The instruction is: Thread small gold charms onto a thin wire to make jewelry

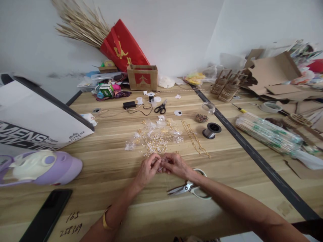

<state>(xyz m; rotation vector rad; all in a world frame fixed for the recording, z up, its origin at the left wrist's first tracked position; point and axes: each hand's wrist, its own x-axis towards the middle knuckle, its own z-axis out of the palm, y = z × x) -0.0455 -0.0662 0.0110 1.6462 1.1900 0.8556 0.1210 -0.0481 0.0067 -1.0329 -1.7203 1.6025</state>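
Note:
My left hand [149, 169] and my right hand [175, 165] meet over the wooden table, fingertips pinched close together. Between them shows a small strand of beads [159, 169], partly hidden by the fingers; a thin clear thread seems to hang below. Just beyond lies a spread of loose clear and gold beads [156, 144] with small plastic bags among them. To their right a gold chain [193, 136] is laid out in a long loop. White-handled scissors [186, 188] rest under my right forearm, which covers part of the handles.
A spool of wire [212, 130] and a jar of beads [202, 117] stand right of the chain. Black scissors [160, 107] lie farther back. At left are a purple-and-white bottle [60, 168], a phone [47, 215] and a white box [37, 117]. Wrapped sticks [270, 132] lie at right.

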